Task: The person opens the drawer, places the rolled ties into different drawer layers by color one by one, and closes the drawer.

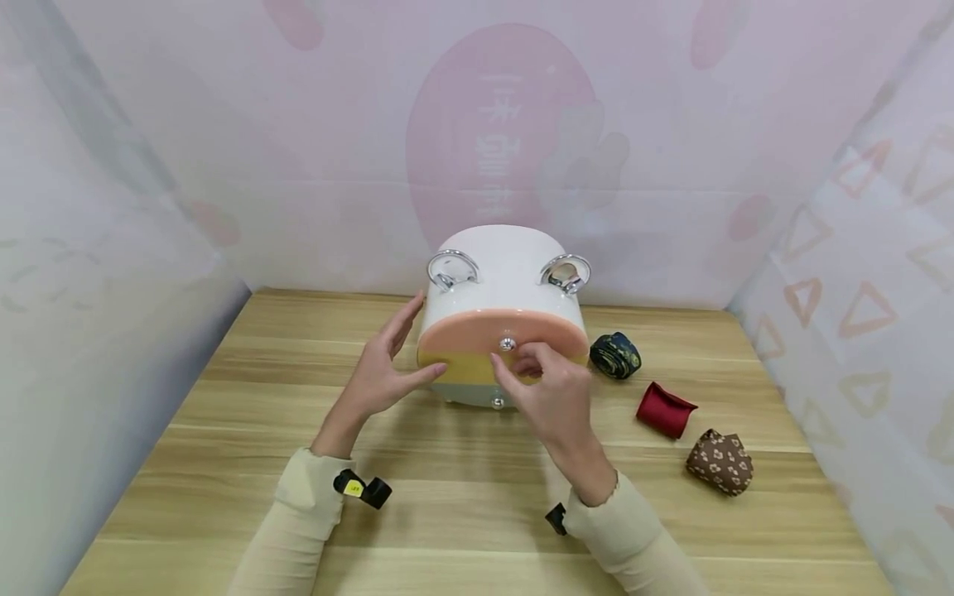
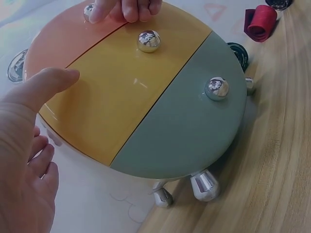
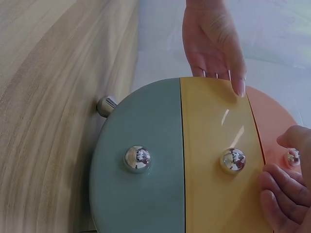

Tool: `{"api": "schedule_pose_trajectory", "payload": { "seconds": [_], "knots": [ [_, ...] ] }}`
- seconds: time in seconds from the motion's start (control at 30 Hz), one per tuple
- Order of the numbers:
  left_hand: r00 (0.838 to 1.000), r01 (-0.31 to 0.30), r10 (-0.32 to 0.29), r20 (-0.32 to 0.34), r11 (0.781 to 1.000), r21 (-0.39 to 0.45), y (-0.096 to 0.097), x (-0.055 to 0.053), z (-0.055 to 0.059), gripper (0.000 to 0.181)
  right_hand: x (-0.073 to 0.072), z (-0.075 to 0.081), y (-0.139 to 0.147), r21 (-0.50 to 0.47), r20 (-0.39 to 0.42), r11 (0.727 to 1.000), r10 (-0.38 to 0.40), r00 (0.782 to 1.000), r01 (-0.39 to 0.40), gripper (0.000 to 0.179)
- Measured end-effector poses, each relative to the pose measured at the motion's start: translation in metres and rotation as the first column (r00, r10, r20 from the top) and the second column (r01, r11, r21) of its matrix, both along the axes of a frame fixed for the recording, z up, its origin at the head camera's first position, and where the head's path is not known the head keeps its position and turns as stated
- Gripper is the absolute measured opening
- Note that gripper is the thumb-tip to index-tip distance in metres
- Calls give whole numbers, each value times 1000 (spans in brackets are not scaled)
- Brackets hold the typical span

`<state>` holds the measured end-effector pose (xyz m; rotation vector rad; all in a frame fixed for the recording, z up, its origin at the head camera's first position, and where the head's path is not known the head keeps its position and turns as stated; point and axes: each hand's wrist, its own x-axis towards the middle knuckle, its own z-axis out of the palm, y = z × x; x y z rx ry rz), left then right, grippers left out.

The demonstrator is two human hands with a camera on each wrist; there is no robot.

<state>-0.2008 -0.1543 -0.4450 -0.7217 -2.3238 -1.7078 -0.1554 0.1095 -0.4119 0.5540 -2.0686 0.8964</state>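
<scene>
A white drawer box (image 1: 501, 269) with a rounded front stands on the table, its face banded by a peach drawer (image 3: 269, 114), a yellow drawer (image 2: 116, 92) and a green drawer (image 2: 180, 121), each with a round chrome knob. My left hand (image 1: 380, 372) is at its left side, thumb over the yellow front and the other fingers extended along the side. My right hand (image 1: 555, 393) is at the front, thumb and bent fingers spread around the peach drawer's knob (image 3: 292, 158). A gap shows between that knob and the fingertips.
To the right on the wooden table (image 1: 447, 513) lie a rolled dark patterned necktie (image 1: 615, 356), a rolled red necktie (image 1: 666, 410) and a rolled brown flowered necktie (image 1: 720, 462). Chrome rings (image 1: 453, 269) rise from the box top. Printed fabric walls (image 1: 320, 165) surround the table.
</scene>
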Motion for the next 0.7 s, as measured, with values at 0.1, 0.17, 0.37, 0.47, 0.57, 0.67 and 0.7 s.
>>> {"api": "schedule_pose_trajectory", "payload": {
  "seconds": [0.1, 0.17, 0.37, 0.47, 0.57, 0.67, 0.7],
  "knots": [
    [1000, 0, 0, -13, 1000, -8, 2, -1, 1, 101, -1, 0, -1, 10, -6, 1000, -5, 1000, 5, 24],
    [1000, -3, 2, -19, 1000, -9, 3, -2, 2, 101, -2, 1, -3, 11, -9, 1000, -10, 1000, 10, 24],
    [1000, -9, 9, -19, 1000, 6, 7, -3, 2, 101, -4, 3, -5, 11, -20, 1000, -25, 999, 25, 24],
    [1000, -10, 10, -17, 1000, 17, 8, -3, 1, 100, -4, 4, -6, 13, -15, 999, -31, 999, 31, 23],
    [1000, -16, 16, -16, 1000, 19, 8, -3, 0, 99, -5, 4, -7, 11, -8, 999, -40, 999, 40, 23],
    [1000, -24, 24, -10, 1000, 14, 8, -3, 0, 98, -5, 4, -8, 11, -7, 999, -52, 999, 52, 23],
    [1000, -26, 26, -8, 1000, 12, 8, -3, 0, 98, -5, 4, -8, 12, -7, 998, -55, 998, 55, 23]
  ]
}}
